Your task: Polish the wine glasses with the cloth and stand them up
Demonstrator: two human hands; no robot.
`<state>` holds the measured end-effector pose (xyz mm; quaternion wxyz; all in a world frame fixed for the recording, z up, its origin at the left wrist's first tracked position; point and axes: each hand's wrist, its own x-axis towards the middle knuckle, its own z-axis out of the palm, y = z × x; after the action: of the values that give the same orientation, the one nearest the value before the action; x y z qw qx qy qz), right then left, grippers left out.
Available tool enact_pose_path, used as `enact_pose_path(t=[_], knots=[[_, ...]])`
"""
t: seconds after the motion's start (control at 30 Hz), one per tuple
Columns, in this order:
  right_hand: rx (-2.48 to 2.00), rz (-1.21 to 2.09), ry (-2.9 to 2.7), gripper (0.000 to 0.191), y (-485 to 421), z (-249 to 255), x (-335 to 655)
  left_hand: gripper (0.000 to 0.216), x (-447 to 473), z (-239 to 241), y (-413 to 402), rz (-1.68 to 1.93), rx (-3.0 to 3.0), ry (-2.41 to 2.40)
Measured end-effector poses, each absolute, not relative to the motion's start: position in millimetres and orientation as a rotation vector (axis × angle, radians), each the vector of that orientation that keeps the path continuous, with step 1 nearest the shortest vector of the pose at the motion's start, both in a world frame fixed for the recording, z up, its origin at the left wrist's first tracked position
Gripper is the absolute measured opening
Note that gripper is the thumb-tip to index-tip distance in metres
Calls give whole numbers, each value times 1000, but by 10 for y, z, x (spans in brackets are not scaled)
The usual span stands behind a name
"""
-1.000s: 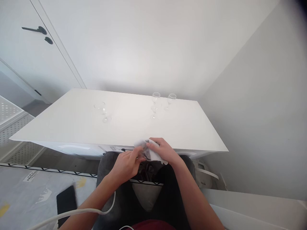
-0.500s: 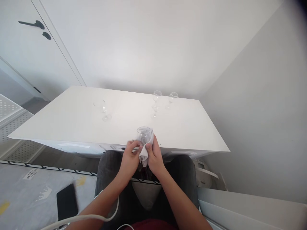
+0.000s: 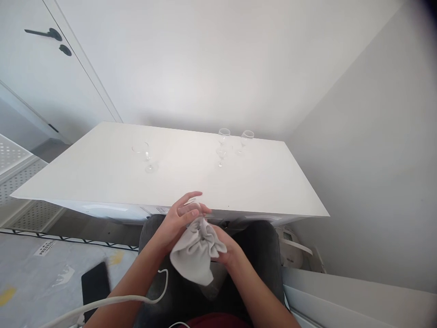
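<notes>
My left hand (image 3: 177, 221) is curled round the bowl of a stemmed wine glass (image 3: 189, 209), held over the near edge of the table. The glass's lower part is hidden by a grey-white cloth (image 3: 196, 253), bunched up and hanging down over my lap. My right hand (image 3: 225, 243) is closed on the cloth from the right; most of its fingers are behind the folds. On the white table (image 3: 184, 168), a clear stemmed glass (image 3: 146, 156) stands at the left. Towards the back right stand more clear stemmed glasses (image 3: 224, 133), (image 3: 247, 135), close together.
A white wall rises behind the table, and a grey wall (image 3: 375, 150) closes the right side. To the lower left, a dark tablet-like slab (image 3: 95, 287) lies on a patterned grey mat (image 3: 41, 282). A white cable (image 3: 129, 299) crosses my left forearm.
The glass has tipped and come lower, and my left hand now wraps its bowl. The cloth has moved from the bowl's right side down to the lower part, spreading out towards me.
</notes>
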<state>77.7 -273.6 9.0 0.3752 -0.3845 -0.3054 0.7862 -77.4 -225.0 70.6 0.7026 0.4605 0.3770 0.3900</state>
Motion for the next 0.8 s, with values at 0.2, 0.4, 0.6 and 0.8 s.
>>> enact_pose_path(t=[0.2, 0.4, 0.6, 0.8], knots=[[-1330, 1161, -1332, 39, -2849, 264, 627, 25, -680, 734, -2290, 1163, 1415, 1234], [-872, 2030, -867, 54, -2826, 241, 725, 34, -800, 678, -2236, 1001, 1214, 751], [-1124, 1285, -419, 47, -2738, 99, 831, 22, -770, 692, -2320, 1572, 1262, 1031], [-982, 1648, -515, 52, -2872, 306, 675, 30, -649, 710, -2391, 1650, 1617, 800]])
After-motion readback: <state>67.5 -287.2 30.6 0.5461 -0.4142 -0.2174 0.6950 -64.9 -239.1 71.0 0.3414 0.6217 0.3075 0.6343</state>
